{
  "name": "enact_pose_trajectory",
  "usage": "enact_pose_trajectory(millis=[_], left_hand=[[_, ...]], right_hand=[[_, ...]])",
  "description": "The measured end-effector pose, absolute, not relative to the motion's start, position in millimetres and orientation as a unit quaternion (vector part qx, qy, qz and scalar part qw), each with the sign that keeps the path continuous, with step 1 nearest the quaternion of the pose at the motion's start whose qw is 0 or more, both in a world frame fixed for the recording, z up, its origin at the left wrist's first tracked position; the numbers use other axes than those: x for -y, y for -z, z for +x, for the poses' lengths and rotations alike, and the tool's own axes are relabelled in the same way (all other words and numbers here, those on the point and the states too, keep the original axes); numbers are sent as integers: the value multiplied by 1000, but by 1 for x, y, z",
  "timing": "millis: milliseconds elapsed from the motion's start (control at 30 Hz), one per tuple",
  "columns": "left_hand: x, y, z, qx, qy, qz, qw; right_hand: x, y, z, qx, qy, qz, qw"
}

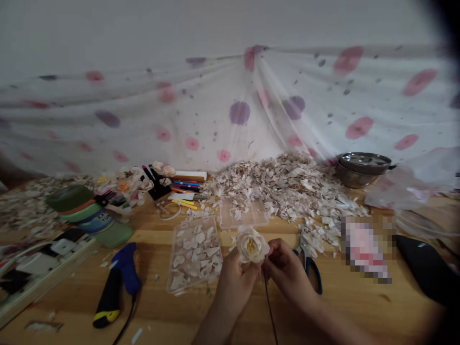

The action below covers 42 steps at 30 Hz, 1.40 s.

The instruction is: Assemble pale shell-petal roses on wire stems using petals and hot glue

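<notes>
A handmade white flower [252, 245] with a yellow centre faces up, held by my left hand [233, 278] with the fingers closed just under its petals. A thin dark stem [269, 302] runs down below the bloom toward the front of the table. My right hand [289, 270] is closed in a pinch at the flower's right edge; whatever is between its fingertips is hidden. Scissors [309, 261] with dark blue handles lie just beyond my right hand. Left of my left hand sits a clear divided box [176, 249] of pale petal-like flakes.
A blue hot glue gun [125, 270], a green bottle [89, 215] and a power strip [39, 273] lie at left. Behind are a heap of pale flakes [283, 187], another clear tray [244, 220], pens [187, 187] and metal bowls [362, 170]. A black object [427, 268] is at right.
</notes>
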State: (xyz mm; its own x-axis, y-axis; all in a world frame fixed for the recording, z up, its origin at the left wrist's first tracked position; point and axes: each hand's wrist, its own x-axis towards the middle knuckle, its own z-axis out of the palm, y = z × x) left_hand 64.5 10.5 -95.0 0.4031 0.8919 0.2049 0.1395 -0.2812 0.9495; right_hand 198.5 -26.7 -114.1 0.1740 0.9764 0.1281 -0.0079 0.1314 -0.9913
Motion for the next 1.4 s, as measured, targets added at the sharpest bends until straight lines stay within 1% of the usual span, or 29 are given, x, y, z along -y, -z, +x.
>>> enact_pose_trajectory(millis=[67, 200, 333, 533, 767, 967, 1100, 1233, 1400], left_hand=[[-8, 96, 70, -363, -441, 683, 455], [-8, 94, 69, -349, -493, 697, 387], [-11, 95, 65, -346, -512, 703, 353], [-10, 96, 59, -368, -501, 697, 358], [-2, 94, 51, -330, -494, 705, 387], [-6, 95, 44, -317, -453, 730, 403], [-11, 96, 43, -296, -474, 737, 381], [-16, 94, 46, -299, -497, 737, 348], [-16, 96, 49, -315, -502, 731, 338]], right_hand=[[29, 117, 195, 469, -438, -494, 587], [34, 127, 189, 455, -453, -487, 592], [38, 138, 183, 440, -471, -478, 597], [42, 143, 181, 422, -485, -483, 594], [45, 138, 180, 457, -461, -487, 584], [43, 135, 180, 454, -465, -498, 574], [42, 133, 182, 473, -459, -501, 560], [40, 135, 181, 481, -424, -512, 572], [39, 139, 179, 487, -405, -512, 580]])
